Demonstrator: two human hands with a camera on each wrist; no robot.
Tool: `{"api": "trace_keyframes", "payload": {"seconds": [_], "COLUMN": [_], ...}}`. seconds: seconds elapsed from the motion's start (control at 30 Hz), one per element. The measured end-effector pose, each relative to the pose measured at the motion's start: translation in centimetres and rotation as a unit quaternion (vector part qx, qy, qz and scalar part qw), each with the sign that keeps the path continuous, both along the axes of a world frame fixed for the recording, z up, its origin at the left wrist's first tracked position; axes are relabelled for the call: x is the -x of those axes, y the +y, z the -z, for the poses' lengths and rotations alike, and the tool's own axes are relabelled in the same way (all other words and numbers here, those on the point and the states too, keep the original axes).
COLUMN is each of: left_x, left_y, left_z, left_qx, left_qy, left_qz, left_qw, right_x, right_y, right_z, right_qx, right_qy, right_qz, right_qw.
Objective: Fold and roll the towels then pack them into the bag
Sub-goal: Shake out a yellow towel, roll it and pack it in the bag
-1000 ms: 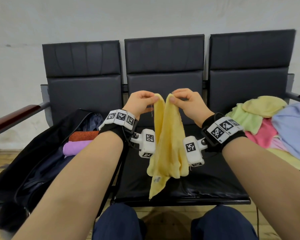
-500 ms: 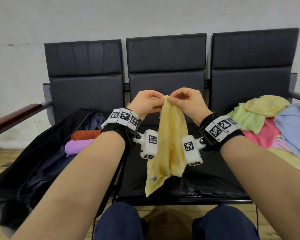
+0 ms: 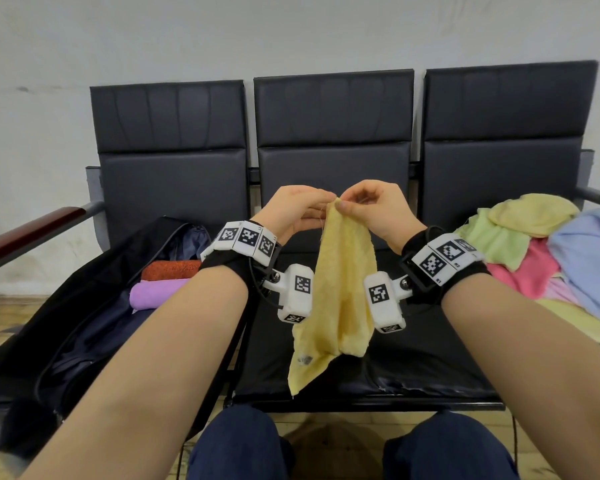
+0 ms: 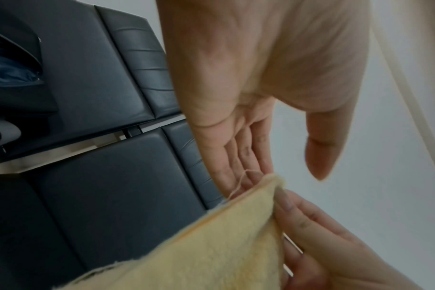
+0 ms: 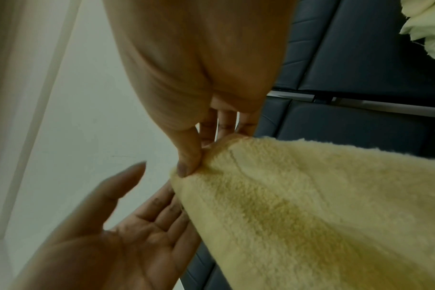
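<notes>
A yellow towel (image 3: 340, 289) hangs folded in half above the middle seat. My right hand (image 3: 343, 202) pinches its top corners between thumb and fingers; the right wrist view shows the pinch (image 5: 194, 157) on the towel (image 5: 311, 206). My left hand (image 3: 326, 199) is right beside it, fingers straight and thumb apart, its fingertips (image 4: 246, 176) only touching the towel's edge (image 4: 211, 245). The black bag (image 3: 66, 323) lies open on the left seat. It holds a rolled orange towel (image 3: 170, 268) and a rolled purple towel (image 3: 156, 292).
A loose pile of towels (image 3: 534, 244) in green, yellow, pink and blue covers the right seat. The three dark seats stand against a white wall, with a wooden armrest (image 3: 32, 230) at the left. My knees are just below the middle seat's front edge (image 3: 361, 407).
My hands have come together, joining the towel's two top corners. The left hand has let go and opened; the right hand now holds both corners.
</notes>
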State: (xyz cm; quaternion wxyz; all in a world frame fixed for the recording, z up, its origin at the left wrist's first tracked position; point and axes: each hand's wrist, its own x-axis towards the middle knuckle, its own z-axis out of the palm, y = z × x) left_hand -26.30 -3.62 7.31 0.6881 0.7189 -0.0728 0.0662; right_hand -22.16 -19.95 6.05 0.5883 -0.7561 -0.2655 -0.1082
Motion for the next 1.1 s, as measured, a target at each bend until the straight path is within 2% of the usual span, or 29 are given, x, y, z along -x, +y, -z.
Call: {"api": "trace_keyframes", "payload": {"seconds": [0.13, 0.27, 0.33, 0.43, 0.6, 0.73, 0.83, 0.97, 1.1], "left_x": [-0.1, -0.2, -0.1, -0.2, 0.0, -0.1, -0.1, -0.2, -0.1], "left_y": [0.3, 1.0, 1.2, 1.2, 1.4, 1.3, 0.8, 0.4, 0.1], "left_z": [0.7, 1.1, 1.0, 0.6, 0.1, 0.1, 0.1, 0.2, -0.1], "left_qx": [-0.003, 0.024, 0.001, -0.043, -0.052, -0.046, -0.034, -0.029, -0.022], "left_qy": [-0.039, -0.046, -0.054, -0.075, -0.083, -0.074, -0.087, -0.092, -0.109], "left_qz": [-0.001, 0.021, 0.031, 0.021, -0.005, -0.032, -0.056, -0.07, -0.079], "left_qw": [0.999, 0.998, 0.998, 0.996, 0.995, 0.996, 0.994, 0.993, 0.991], "right_x": [0.1, 0.3, 0.4, 0.5, 0.3, 0.0, -0.6, -1.4, -1.6], "right_y": [0.3, 0.0, 0.1, 0.2, -0.5, -0.4, 0.0, -0.1, -0.6], "right_z": [0.0, -0.2, 0.0, 0.5, 0.9, 1.1, 1.4, 1.6, 1.8], "right_qx": [-0.014, -0.077, -0.033, 0.046, 0.029, 0.052, 0.062, 0.132, 0.256], "right_qy": [0.033, 0.14, 0.17, 0.17, 0.185, 0.098, -0.016, -0.071, -0.095], "right_qz": [-0.025, -0.081, -0.092, -0.117, -0.161, -0.074, 0.028, 0.099, 0.158], "right_qw": [0.999, 0.984, 0.981, 0.977, 0.969, 0.991, 0.998, 0.984, 0.949]}}
